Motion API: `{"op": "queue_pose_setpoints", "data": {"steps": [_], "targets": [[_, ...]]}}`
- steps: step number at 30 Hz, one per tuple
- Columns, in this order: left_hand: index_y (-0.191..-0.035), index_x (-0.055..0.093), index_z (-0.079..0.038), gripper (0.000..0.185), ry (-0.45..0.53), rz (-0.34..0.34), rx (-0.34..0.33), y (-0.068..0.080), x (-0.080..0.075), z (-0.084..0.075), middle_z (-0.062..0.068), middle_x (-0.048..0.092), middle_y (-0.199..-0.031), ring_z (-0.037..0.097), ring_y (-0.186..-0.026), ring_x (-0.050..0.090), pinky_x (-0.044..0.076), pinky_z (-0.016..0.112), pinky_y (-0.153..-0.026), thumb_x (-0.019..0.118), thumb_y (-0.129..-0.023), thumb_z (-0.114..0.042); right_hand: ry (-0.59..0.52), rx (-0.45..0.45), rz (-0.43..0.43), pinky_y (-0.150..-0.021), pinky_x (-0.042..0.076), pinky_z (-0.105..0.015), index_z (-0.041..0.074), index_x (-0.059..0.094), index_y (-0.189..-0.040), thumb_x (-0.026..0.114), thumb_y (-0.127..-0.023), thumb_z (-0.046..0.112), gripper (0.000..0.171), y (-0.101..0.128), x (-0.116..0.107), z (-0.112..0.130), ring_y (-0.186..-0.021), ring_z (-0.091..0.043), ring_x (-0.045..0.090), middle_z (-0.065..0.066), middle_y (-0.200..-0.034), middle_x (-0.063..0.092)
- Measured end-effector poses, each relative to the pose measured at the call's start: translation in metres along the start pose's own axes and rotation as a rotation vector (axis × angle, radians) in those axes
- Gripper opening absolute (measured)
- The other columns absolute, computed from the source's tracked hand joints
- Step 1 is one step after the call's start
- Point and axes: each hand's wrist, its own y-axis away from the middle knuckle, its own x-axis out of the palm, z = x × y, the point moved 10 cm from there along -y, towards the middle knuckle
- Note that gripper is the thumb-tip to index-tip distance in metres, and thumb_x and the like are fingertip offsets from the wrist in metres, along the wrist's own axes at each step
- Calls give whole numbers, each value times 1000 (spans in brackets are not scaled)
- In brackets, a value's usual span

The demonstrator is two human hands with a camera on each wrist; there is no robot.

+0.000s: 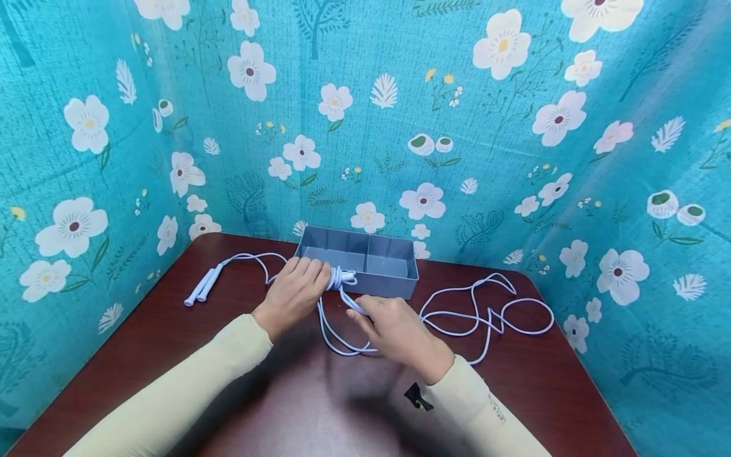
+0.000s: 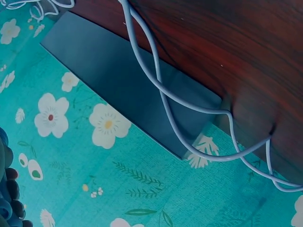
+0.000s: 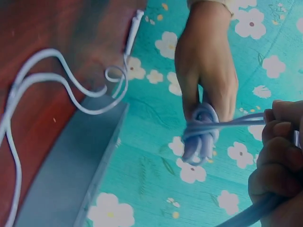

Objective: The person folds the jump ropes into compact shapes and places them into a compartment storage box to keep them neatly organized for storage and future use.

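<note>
Sitting at a dark red table (image 1: 171,330) with a grey box (image 1: 365,261) near its far edge, against a blue flower cloth (image 1: 457,95). Holding a white rope (image 1: 485,311) in both hands, right in front of the box. Curling the left hand (image 1: 294,289) around a small bundle of rope loops (image 1: 341,278), fingers wrapped tight and closed on it, just touching the near wall of the box. From the right wrist view, showing that same left hand (image 3: 206,66) with the bundle (image 3: 201,135) sticking out below the fingers, wound round and round. Pinching the rope with the right hand (image 1: 394,327), a little nearer to the person than the box, fingers (image 3: 279,156) bent around the strand and closed on it. Running tight from the bundle to the right hand. Lying in loose curls on the table to the right of the box, well away from it at the far end. Resting to the left of the box, two white handles (image 1: 202,285) side by side, with rope leading back from them toward the left hand. From the left wrist view, showing only rope (image 2: 189,109) crossing over the box wall (image 2: 118,85) and the table (image 2: 236,47). Wearing pale yellow sleeves (image 1: 188,381) on both arms.
</note>
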Motion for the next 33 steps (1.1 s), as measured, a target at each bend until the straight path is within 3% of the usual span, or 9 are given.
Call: {"op": "queue_pose_setpoints", "data": {"steps": [5,11,14,18,26,33], "targets": [[-114,58,2,28,45,-19,21,0,-5,-9,14,56,-94,29,-80,52,42,40,-70,40,-96,-9,52,-51,-28,-46,32,-15,11,55,-85,67,-93,20,17,-5,-15,0,-51,-4,37,8,-63,43],[-116,58,-1,27,69,-4,85,-1,-9,-24,12,57,-96,28,-85,54,45,39,-78,45,-96,-14,160,-123,-73,-48,41,-18,8,60,-93,70,-90,23,18,-13,-34,-3,-52,-5,47,4,-70,54],[-115,58,-2,27,75,-14,104,-3,-12,-30,11,56,-95,27,-86,54,45,39,-79,40,-98,-14,181,-128,-97,-49,44,-21,8,61,-95,72,-88,21,18,-17,-42,-7,-54,-7,52,2,-74,57],[-113,58,-3,30,83,-36,124,-5,-18,-35,10,55,-93,26,-85,53,44,38,-78,34,-99,-13,179,-96,-111,-50,44,-21,8,63,-95,74,-87,20,18,-20,-48,-14,-56,-8,53,1,-78,60],[-114,57,-4,26,115,-48,141,-6,-26,-38,11,55,-91,25,-82,52,46,37,-78,55,-91,-17,102,0,-166,-52,44,-20,8,66,-98,69,-91,19,14,-27,-47,-33,-55,-7,48,0,-81,60],[-112,57,-4,27,126,-105,130,-10,-40,-34,10,54,-90,26,-80,52,45,37,-75,38,-97,-16,37,113,-229,-59,47,-25,10,68,-97,65,-94,22,13,-29,-45,-57,-65,-8,51,2,-82,60]]}}
